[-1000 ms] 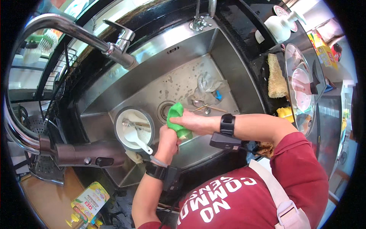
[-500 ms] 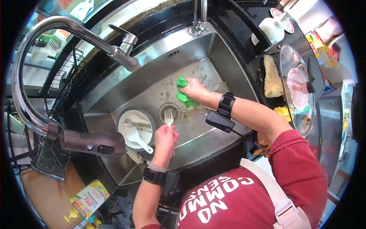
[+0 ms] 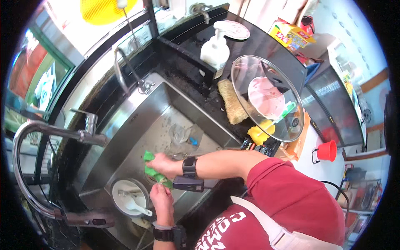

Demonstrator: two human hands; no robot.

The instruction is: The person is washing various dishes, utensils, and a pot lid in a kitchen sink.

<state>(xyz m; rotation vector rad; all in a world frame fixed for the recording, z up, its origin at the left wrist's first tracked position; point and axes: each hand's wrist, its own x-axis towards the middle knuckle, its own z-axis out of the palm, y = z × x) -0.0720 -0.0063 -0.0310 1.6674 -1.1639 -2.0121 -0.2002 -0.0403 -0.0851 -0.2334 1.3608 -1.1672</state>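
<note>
My right hand point(image 3: 166, 166) is closed on a crumpled green cloth point(image 3: 151, 168) over the sink point(image 3: 137, 152). Just below it, my left hand point(image 3: 161, 201) pinches a fork, whose tines are now mostly covered by the cloth and my fingers. The two hands almost meet. Left of them a round bowl point(image 3: 114, 193) stands in the sink, with a white spoon point(image 3: 135, 206) and some cutlery resting inside. A clear plastic bag point(image 3: 179, 134) with a blue mark lies on the sink bottom beyond my right hand.
A chrome faucet point(image 3: 25, 175) arches over the sink's left side. On the black counter at right are a white pump bottle point(image 3: 214, 52), a loofah point(image 3: 233, 102), a yellow sponge point(image 3: 260, 133) and a glass lid point(image 3: 293, 129) with a pink dish point(image 3: 262, 98).
My view has swung to the right, showing more counter and floor. My right hand has brought the green cloth to the fork in my left hand; before, they were apart.
</note>
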